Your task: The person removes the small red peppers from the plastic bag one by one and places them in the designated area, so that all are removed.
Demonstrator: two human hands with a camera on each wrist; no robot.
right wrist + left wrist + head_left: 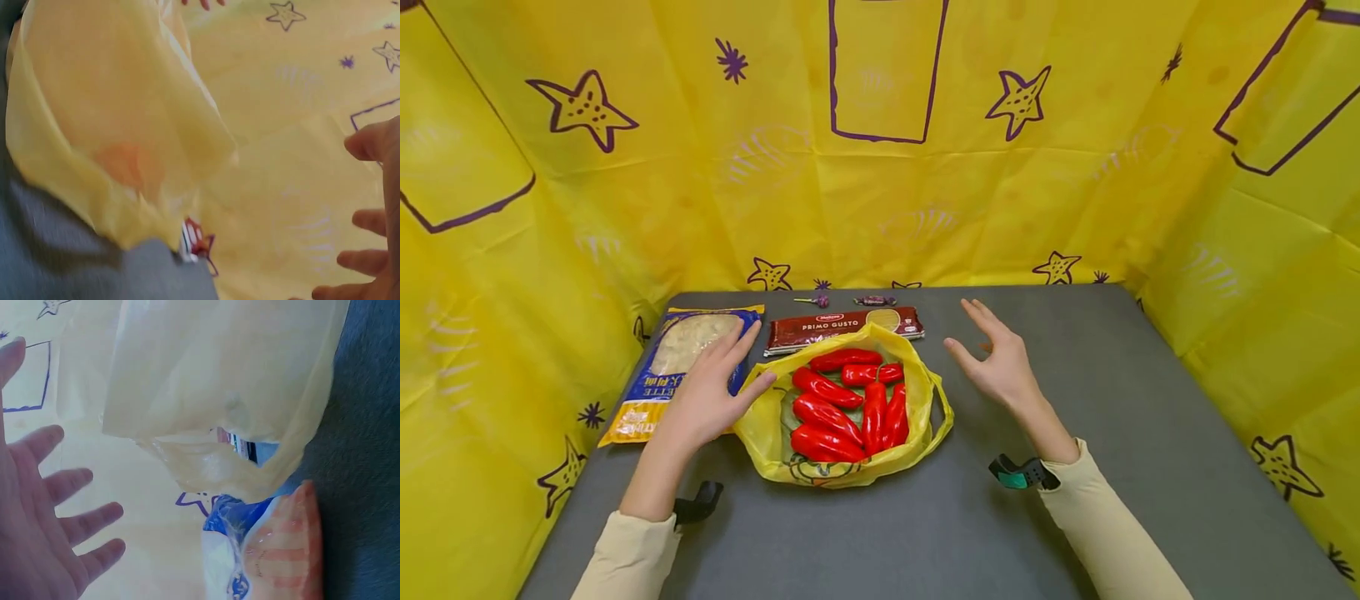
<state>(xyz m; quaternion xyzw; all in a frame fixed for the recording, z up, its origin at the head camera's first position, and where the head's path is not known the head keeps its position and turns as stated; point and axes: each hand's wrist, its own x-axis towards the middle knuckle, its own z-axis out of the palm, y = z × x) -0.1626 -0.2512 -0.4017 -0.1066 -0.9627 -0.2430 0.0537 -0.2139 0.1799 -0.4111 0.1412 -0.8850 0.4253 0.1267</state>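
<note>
A yellow plastic bag [760,446] lies with its mouth spread, showing several red peppers [823,417] inside. At its left, my left hand [703,396] is held with fingers spread, over the edge of a blue and orange pasta package [647,383]. My right hand [1000,362] hovers right of the bag, fingers apart, holding nothing. In the left wrist view, the left hand [44,519] is beside the bag [219,369]. The right wrist view shows the right hand [375,237] apart from the bag [112,81].
Behind the bag lies a brown biscuit package [850,327]. Farther back are a small lollipop [822,301] and a wrapped candy [875,301]. Yellow patterned cloth [880,208] stands around the back and sides of the grey table [880,542].
</note>
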